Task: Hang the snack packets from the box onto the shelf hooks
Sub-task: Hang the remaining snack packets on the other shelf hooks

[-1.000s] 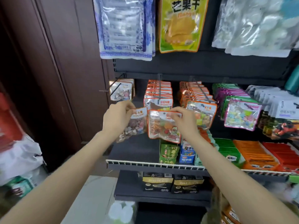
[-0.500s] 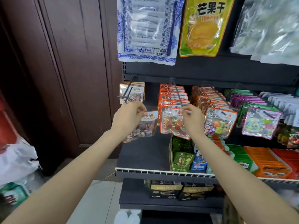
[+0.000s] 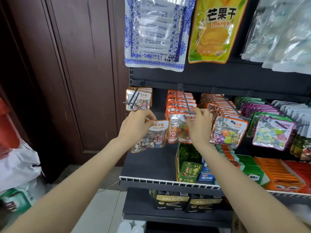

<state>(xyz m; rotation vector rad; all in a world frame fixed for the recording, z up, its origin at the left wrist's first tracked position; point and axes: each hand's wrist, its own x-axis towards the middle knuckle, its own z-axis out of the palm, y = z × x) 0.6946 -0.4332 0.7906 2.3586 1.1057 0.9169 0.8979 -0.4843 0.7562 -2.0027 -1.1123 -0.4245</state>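
Note:
My left hand (image 3: pixel 137 126) pinches the top corner of a stone candy packet (image 3: pixel 151 137), which hangs free below the leftmost hook (image 3: pixel 133 100). That hook carries a few matching stone candy packets (image 3: pixel 138 100). My right hand (image 3: pixel 199 126) grips an orange-edged gummy packet (image 3: pixel 178 129) at the tip of the second hook (image 3: pixel 186 103), in front of a row of the same packets (image 3: pixel 180 101). The packet's hang hole sits at the hook's end. The box is not in view.
More packet rows hang to the right: orange (image 3: pixel 227 130) and purple-edged (image 3: pixel 272 135). Large bags (image 3: pixel 154 32) hang above. Below is a wire-fronted shelf (image 3: pixel 151 179) with green boxes (image 3: pixel 186 170). A brown wooden door (image 3: pixel 75 73) stands left, white bags (image 3: pixel 16 163) on the floor.
My right hand has lifted the gummy packet up to the tip of the second hook. My left hand has risen slightly with the stone candy packet. The view has moved closer.

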